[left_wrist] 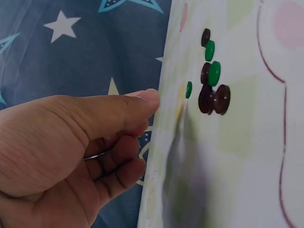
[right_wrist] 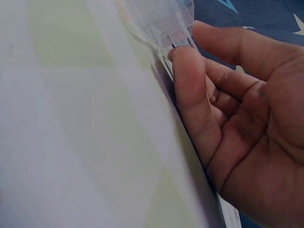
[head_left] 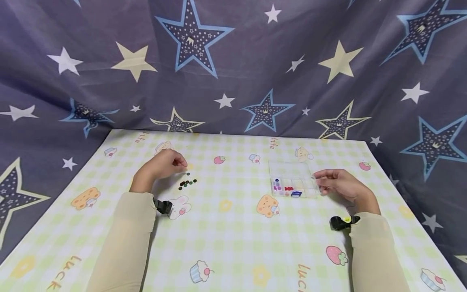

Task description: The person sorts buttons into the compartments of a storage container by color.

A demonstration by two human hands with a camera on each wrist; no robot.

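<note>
Several small round green and dark brown buttons lie in a loose group on the table's left side; one green button sits apart from them. My left hand is over the table just beyond that lone button. Its thumb and forefinger meet at the tips, the other fingers are curled, and no item shows between them. On the right stands a clear compartment box, its lid laid back. My right hand holds the box's right edge between thumb and fingers.
Inside the box's left and front compartments are purple pieces, red pieces and a dark blue piece. A checked, cartoon-printed cloth covers the table. Behind it hangs a dark star-patterned curtain.
</note>
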